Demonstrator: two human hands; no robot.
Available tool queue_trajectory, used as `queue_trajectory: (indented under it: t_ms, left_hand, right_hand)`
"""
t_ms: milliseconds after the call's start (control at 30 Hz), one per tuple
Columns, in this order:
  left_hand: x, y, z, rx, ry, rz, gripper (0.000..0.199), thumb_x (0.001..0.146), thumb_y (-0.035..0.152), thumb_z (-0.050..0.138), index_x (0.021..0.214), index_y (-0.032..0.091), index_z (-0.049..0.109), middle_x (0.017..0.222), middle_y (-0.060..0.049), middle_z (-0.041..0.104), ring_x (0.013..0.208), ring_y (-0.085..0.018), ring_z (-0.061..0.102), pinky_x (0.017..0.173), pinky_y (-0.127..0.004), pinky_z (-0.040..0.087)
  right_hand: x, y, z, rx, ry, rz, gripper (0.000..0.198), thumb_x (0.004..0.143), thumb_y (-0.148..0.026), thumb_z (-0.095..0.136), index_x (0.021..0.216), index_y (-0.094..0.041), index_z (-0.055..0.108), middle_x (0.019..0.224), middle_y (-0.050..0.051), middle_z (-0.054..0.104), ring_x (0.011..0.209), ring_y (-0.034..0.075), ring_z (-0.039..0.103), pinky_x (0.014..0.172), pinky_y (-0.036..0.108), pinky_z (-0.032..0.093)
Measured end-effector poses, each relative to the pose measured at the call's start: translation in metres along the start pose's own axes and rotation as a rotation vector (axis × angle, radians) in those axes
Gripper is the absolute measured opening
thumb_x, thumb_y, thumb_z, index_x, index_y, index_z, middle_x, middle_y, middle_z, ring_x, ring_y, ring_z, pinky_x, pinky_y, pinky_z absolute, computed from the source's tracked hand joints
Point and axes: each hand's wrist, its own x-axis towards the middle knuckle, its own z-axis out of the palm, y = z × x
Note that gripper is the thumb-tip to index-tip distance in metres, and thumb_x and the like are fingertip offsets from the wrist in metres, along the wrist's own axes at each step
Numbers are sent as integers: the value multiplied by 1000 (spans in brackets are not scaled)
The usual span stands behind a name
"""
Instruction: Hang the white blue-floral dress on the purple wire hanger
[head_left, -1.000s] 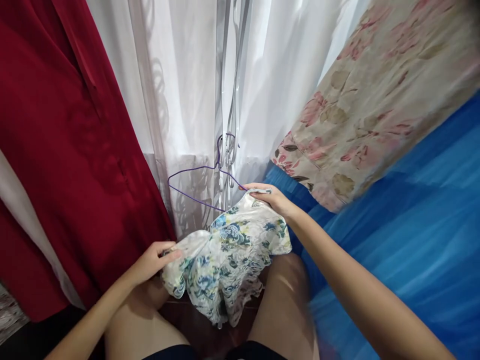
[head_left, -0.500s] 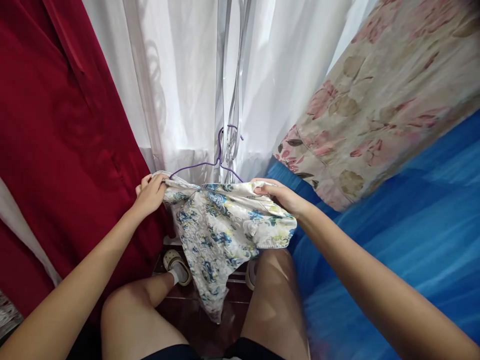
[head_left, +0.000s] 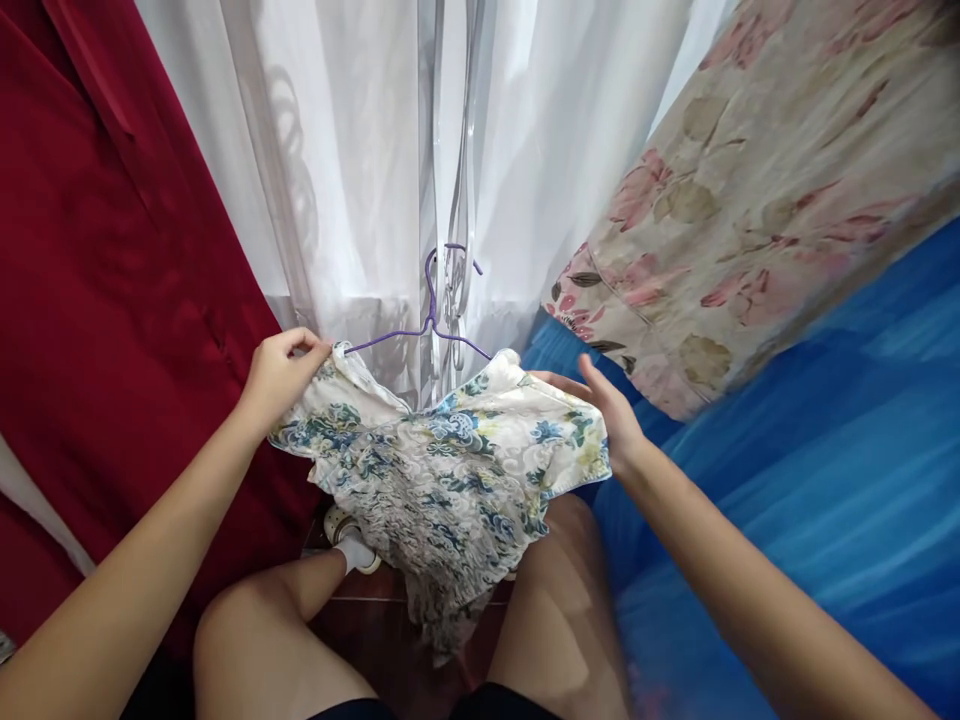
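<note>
A white short-sleeved blouse (head_left: 457, 470) with blue and yellow flowers hangs spread over my lap, its V-shaped neckline at the top and its lower part gathered and crinkled. A purple wire hanger (head_left: 430, 324) sits inside its shoulders, the hook standing above the neckline. My left hand (head_left: 281, 370) pinches the fabric at the left shoulder. At the right sleeve, my right hand (head_left: 611, 410) is open, thumb raised clear of the cloth. Its fingers reach partly behind the shoulder and are partly hidden.
White curtains (head_left: 345, 180) with shiny ribbons hang straight ahead. Red cloth (head_left: 135, 300) hangs on the left. On the right are a cream floral cloth (head_left: 705, 230) and blue fabric (head_left: 810, 470). Below, a clog-shod foot (head_left: 352, 545) rests on dark tiles (head_left: 360, 620).
The blouse has spread wider across the hanger, its left sleeve and neckline now showing. My left hand has shifted slightly left. My right hand has loosened from its pinch and moved outward.
</note>
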Motion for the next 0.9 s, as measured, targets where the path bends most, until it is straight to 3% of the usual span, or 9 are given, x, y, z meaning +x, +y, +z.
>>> queue_trajectory:
  t_ms: [67, 167, 333, 467, 567, 667, 767, 800, 900]
  left_hand:
    - [-12, 14, 2, -12, -17, 81, 33, 89, 44, 54, 70, 16, 57, 66, 1, 51, 64, -13, 46, 59, -24, 34]
    - [-24, 42, 13, -10, -88, 210, 30, 92, 42, 50, 85, 16, 64, 76, 1, 58, 70, -14, 50, 63, -23, 36]
    - [-19, 67, 27, 194, -12, 236, 33, 90, 46, 54, 76, 17, 60, 67, 1, 52, 64, -14, 47, 59, -24, 30]
    - [-2, 54, 30, 336, 72, 141, 37, 91, 48, 50, 70, 18, 56, 63, -1, 51, 62, -16, 48, 58, -26, 27]
    - [5, 41, 35, 196, 163, 105, 26, 93, 41, 48, 83, 19, 58, 73, -3, 59, 67, -16, 54, 61, -25, 32]
    - [4, 36, 42, -197, 154, -7, 32, 94, 45, 46, 78, 18, 55, 60, 1, 51, 53, -12, 46, 53, -24, 32]
    - [-5, 43, 46, -482, 77, -98, 41, 96, 51, 39, 76, 17, 53, 52, 4, 42, 43, -8, 36, 46, -22, 27]
    - [-10, 50, 46, -570, 45, -106, 43, 96, 52, 37, 77, 17, 53, 51, 4, 41, 43, -7, 35, 46, -22, 26]
    - [-28, 82, 44, -936, -118, -132, 44, 96, 54, 37, 74, 18, 49, 51, 4, 39, 42, -7, 33, 45, -21, 29]
  right_hand:
    - [-16, 13, -9, -99, 152, -155, 52, 84, -72, 49, 93, -24, 68, 86, 7, 74, 81, 31, 70, 65, 39, 54]
    - [-31, 20, -10, -286, 337, -386, 38, 84, -63, 58, 81, -26, 65, 73, 4, 69, 71, 28, 64, 56, 35, 47]
    - [-21, -29, 17, -299, 412, -525, 40, 84, -66, 57, 82, -26, 61, 65, 4, 62, 64, 26, 60, 53, 35, 43]
    - [-22, -56, 64, -359, 267, -553, 50, 86, -71, 49, 88, -24, 63, 66, 4, 59, 68, 24, 60, 58, 33, 44]
    - [-43, -50, 102, -560, 35, -612, 45, 93, -62, 46, 81, -22, 62, 71, 2, 58, 70, 19, 57, 62, 30, 45]
    - [-66, -41, 123, -682, -413, -597, 33, 92, -55, 55, 96, -24, 66, 84, 1, 64, 76, 18, 60, 69, 30, 49]
    - [-73, -31, 122, -707, -782, -616, 44, 87, -51, 64, 126, -30, 60, 116, 4, 66, 106, 23, 62, 92, 36, 50]
    - [-70, -26, 119, -733, -756, -658, 50, 87, -50, 65, 132, -31, 56, 126, 6, 62, 116, 25, 58, 100, 38, 47]
    - [-51, -3, 108, -938, -399, -817, 80, 81, -49, 71, 149, -30, 34, 148, 13, 44, 136, 32, 41, 112, 49, 35]
